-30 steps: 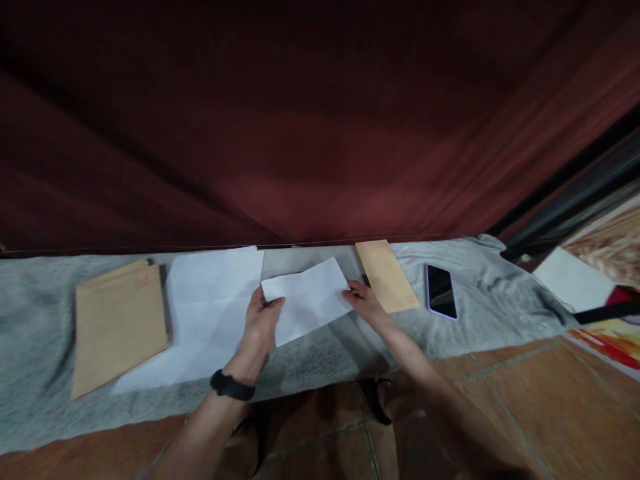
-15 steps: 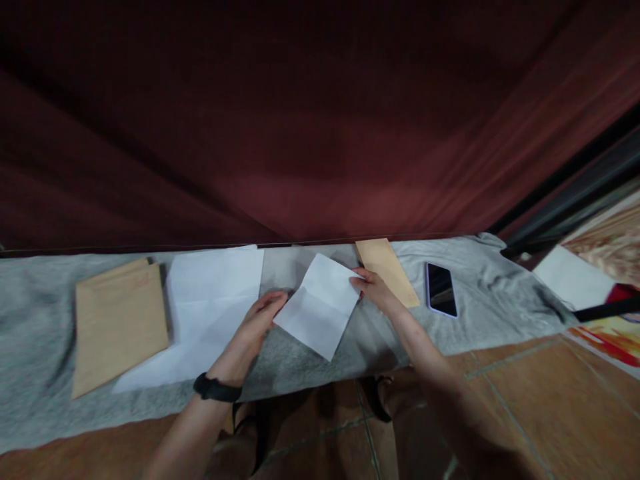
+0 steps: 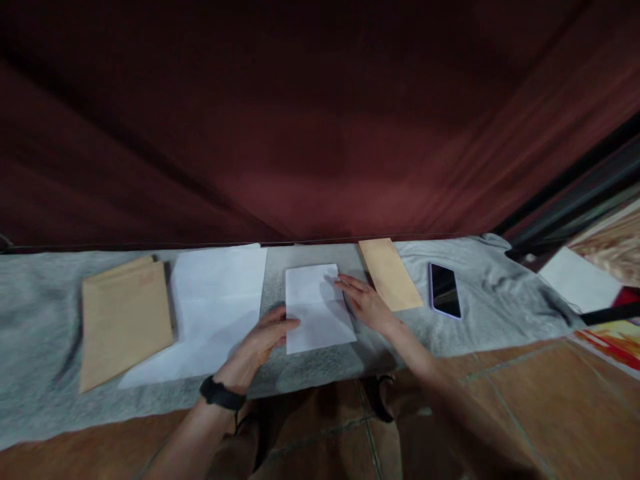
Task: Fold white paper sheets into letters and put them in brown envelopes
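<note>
A folded sheet of white paper (image 3: 319,310) lies on the grey cloth in front of me, squared to the edge, with a crease across its middle. My left hand (image 3: 270,333), with a black band on the wrist, grips its left side, thumb on top and the other fingers partly hidden at the edge. On the right side, my right hand (image 3: 364,303) rests with its fingers stretched out, the tips touching the paper's upper right edge. Just past that hand is a slim tan envelope (image 3: 393,275). Larger white sheets (image 3: 220,293) lie beside my left hand.
Large brown envelopes (image 3: 127,320) overlap the white sheets at the left. A phone (image 3: 445,291) lies face up to the right. Grey cloth (image 3: 500,300) covers the narrow surface, backed by a dark red curtain (image 3: 320,167). Tiled floor (image 3: 525,393) runs along the front.
The folded paper has turned from a slanted position to straight and now lies flatter. My left thumb has moved onto it, and my right fingers have loosened from its corner.
</note>
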{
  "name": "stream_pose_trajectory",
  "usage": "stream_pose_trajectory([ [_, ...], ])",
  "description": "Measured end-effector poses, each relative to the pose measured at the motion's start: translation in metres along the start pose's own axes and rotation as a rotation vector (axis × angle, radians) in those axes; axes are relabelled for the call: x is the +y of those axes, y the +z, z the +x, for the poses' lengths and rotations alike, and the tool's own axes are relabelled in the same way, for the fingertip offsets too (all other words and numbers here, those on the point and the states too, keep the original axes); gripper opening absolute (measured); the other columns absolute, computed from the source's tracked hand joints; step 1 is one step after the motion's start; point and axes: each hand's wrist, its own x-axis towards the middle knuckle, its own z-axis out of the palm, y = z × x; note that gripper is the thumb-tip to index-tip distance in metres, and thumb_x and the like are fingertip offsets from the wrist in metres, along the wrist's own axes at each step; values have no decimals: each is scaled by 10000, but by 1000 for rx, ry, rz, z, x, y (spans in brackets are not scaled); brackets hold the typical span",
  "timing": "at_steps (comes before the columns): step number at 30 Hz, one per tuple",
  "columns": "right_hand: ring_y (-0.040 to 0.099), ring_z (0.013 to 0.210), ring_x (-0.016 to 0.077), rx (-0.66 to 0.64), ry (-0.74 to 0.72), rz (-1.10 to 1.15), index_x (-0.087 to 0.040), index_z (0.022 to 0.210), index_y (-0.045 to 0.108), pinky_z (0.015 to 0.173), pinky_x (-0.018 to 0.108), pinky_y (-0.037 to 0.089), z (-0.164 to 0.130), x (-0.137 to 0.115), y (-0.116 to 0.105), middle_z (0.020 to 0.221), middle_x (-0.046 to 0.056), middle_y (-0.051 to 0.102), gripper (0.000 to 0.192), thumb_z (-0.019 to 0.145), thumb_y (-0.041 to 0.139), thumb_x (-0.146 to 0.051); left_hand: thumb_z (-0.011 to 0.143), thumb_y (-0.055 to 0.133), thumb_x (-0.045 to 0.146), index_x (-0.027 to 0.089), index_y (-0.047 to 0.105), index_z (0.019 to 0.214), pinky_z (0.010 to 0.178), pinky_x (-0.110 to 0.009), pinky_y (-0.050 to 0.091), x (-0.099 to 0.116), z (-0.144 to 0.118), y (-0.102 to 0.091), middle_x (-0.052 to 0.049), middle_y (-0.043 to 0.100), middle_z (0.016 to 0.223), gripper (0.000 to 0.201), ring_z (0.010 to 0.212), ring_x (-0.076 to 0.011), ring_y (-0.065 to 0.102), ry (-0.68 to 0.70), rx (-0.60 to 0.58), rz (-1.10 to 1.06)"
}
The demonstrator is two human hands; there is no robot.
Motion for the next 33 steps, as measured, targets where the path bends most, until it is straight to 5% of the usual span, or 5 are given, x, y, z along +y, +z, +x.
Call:
stream_pose_trajectory([
  [6, 366, 1478, 181, -259, -105, 41, -267, 1488, 490, 1244, 447, 315, -28, -12, -7, 1584, 41, 432, 743, 820, 448, 54, 507, 869, 247, 168, 695, 978, 689, -301, 563, -11, 10, -5, -48, 766, 879, 509, 752, -205, 711, -57, -38, -61],
  [17, 398, 1462, 182, -295, -135, -19, -278, 1476, 507, 1243, 450, 303, -38, -13, -9, 1569, 50, 456, 755, 808, 492, 74, 560, 837, 282, 174, 675, 988, 667, -280, 536, -7, 3, 1, -41, 750, 895, 470, 777, -200, 701, -6, -30, 31],
  [23, 401, 1459, 180, -349, -159, -79, -277, 1455, 534, 1239, 433, 304, -40, -15, -8, 1575, 42, 448, 764, 778, 502, 74, 845, 604, 406, 214, 625, 866, 569, -281, 474, -3, -1, -3, 10, 637, 650, 194, 602, -191, 641, 235, 185, 652],
  [26, 398, 1461, 182, -362, -160, -92, -282, 1453, 536, 1242, 437, 291, -40, -17, -10, 1584, 39, 435, 774, 767, 495, 74, 951, 478, 369, 216, 660, 987, 797, -366, 543, -6, -1, -1, -68, 723, 894, 240, 869, -241, 708, 555, 355, 1017],
  [33, 305, 1508, 240, -397, -162, -117, -221, 1538, 407, 1257, 483, 228, -42, -23, -4, 1644, 107, 310, 818, 777, 656, -60, 1038, 350, 411, 189, 418, 1510, 1238, -466, 276, -33, 12, 28, -105, 386, 1615, 526, 1509, -231, 319, 1011, 46, 1361],
])
